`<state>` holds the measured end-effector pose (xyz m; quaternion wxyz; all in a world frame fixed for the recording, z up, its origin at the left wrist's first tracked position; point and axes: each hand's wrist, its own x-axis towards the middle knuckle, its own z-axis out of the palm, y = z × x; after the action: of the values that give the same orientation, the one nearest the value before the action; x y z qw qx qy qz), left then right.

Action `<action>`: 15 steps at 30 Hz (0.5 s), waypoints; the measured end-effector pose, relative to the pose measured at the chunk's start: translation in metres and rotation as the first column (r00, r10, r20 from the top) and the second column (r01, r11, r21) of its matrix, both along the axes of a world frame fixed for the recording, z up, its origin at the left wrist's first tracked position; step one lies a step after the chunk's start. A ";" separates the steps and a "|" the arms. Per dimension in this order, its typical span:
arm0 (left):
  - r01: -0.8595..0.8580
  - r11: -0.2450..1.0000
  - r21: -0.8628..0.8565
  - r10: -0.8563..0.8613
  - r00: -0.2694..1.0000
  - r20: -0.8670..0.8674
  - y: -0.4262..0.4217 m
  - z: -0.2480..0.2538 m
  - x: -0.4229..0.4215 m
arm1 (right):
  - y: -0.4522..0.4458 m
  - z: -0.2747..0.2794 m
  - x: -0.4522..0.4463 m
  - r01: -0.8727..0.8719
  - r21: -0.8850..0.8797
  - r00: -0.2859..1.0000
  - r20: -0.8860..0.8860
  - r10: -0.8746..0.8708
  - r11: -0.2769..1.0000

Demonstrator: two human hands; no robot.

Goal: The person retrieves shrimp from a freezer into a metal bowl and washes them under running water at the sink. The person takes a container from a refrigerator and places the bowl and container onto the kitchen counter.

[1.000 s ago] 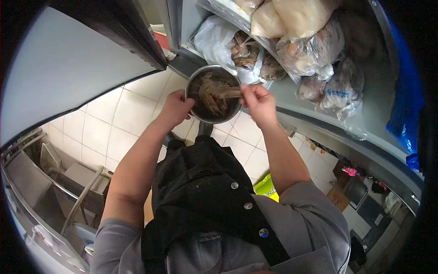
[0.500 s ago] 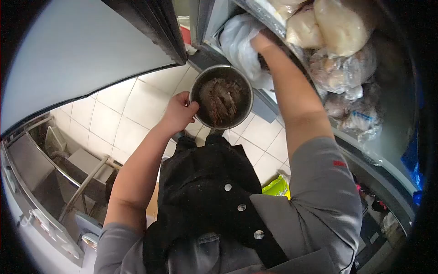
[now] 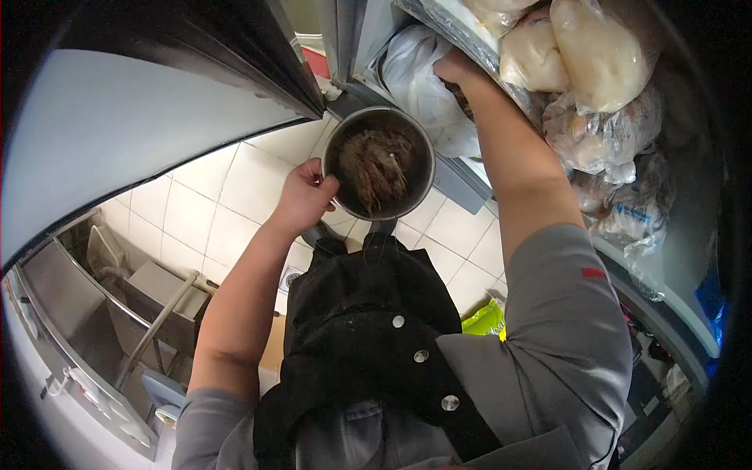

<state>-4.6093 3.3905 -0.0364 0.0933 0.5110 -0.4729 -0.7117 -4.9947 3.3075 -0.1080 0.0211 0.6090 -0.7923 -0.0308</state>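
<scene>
Closest in is the black apron [image 3: 360,305] with its silver snaps, just below the metal bowl [image 3: 421,176], plus a grey shirt [image 3: 548,313] with a small red mark on the sleeve, off below and to the right of the bowl.

The left hand [image 3: 308,194] is on the bowl's left side, thumb hooked at the rim and fingers curled in against the outside, so basically pinched closed on it. Bowl's sitting level-ish, and inside it there's a clump of brown whiskery stuff [image 3: 376,168], looks like shrimp to me.

Right hand [image 3: 454,66] is up and to the right of the bowl, dipping in at a crinkly white bag [image 3: 419,78]. Fingers are hidden, so honestly can't tell how open they are or if they've got hold of anything. A bit of dark brown shows under the wrist.

Further right of the bowl there's a bag with pale contents [image 3: 599,55], a clear knotted bag [image 3: 603,129] and one with blue print [image 3: 638,215]. A big grey panel [image 3: 157,141] is well left of the bowl.

Farthest down, white floor tiles [image 3: 243,184] run underneath the bowl, with a green packet [image 3: 486,319] below and right of it.
</scene>
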 end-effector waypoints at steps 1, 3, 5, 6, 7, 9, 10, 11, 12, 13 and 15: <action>0.005 1.000 0.002 -0.005 1.000 0.007 0.000 0.001 -0.001 | -0.001 -0.001 0.001 0.017 -0.003 1.000 0.015 -0.017 1.000; 0.014 1.000 0.005 -0.014 1.000 0.018 0.000 0.004 -0.003 | 0.003 0.002 0.006 0.062 0.001 0.996 0.058 -0.062 0.998; 0.012 1.000 0.002 -0.012 1.000 0.024 0.001 0.004 -0.003 | 0.011 0.031 0.023 0.117 0.014 0.986 0.115 -0.117 0.993; 0.011 1.000 0.000 -0.011 1.000 0.026 0.001 0.004 -0.002 | 0.011 0.023 0.021 0.061 0.026 0.994 0.086 -0.063 0.998; 0.018 1.000 0.000 -0.018 1.000 0.025 0.002 0.003 -0.002 | 0.010 0.013 0.018 0.005 0.039 0.998 0.057 -0.007 0.999; 0.030 1.000 -0.005 -0.030 0.999 0.022 0.003 0.000 -0.001 | 0.009 0.008 0.019 -0.032 0.058 0.999 0.011 0.031 0.998; 0.036 0.999 -0.006 -0.036 0.999 0.027 0.004 -0.001 -0.001 | 0.011 0.016 0.029 -0.012 0.062 1.000 -0.005 0.012 0.998; 0.041 0.999 -0.008 -0.041 0.999 0.032 0.005 -0.002 -0.001 | 0.011 0.020 0.034 0.006 0.065 1.000 -0.021 -0.005 0.998; 0.045 0.999 -0.009 -0.045 0.998 0.037 0.005 -0.002 0.000 | 0.008 0.015 0.033 0.035 0.075 0.999 0.020 -0.037 0.997; 0.047 0.999 -0.012 -0.047 0.998 0.051 0.006 -0.001 0.000 | 0.005 0.007 0.029 0.065 0.084 0.996 0.058 -0.070 0.994; 0.057 0.998 -0.020 -0.056 0.996 0.074 0.006 0.001 -0.001 | 0.001 0.010 0.025 0.081 0.113 0.994 0.068 -0.089 0.990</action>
<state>-4.6106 3.3966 -0.0354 0.0614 0.5221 -0.4981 -0.6896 -4.9699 3.3084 -0.0979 -0.0429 0.5756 -0.8149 -0.0532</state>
